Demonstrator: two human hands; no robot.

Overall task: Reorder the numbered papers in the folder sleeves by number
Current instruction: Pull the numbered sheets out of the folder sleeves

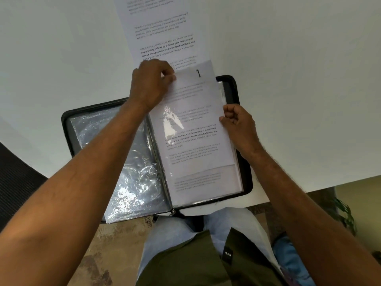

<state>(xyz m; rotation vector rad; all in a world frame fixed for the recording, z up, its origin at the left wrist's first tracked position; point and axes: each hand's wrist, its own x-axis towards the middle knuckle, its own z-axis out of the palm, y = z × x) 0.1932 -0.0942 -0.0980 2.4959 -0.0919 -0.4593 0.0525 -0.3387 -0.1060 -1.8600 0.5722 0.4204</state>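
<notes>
A black zip folder [245,182] lies open at the near edge of the white table. Its left page is a crinkled clear sleeve [115,153] with no paper showing in it. On the right page, a printed sheet marked "1" [193,124] sits partway in the top sleeve, its upper end sticking out past the folder's far edge. My left hand [151,85] pinches that sheet's top left corner. My right hand [239,122] grips the right edge of the sheet and sleeve. More sleeves with paper are stacked beneath.
Another printed sheet [162,32] lies on the white table [299,69] beyond the folder, reaching to the top of the view. A dark chair [18,178] stands at the left. A green plant [346,215] is at the right, past the table's corner.
</notes>
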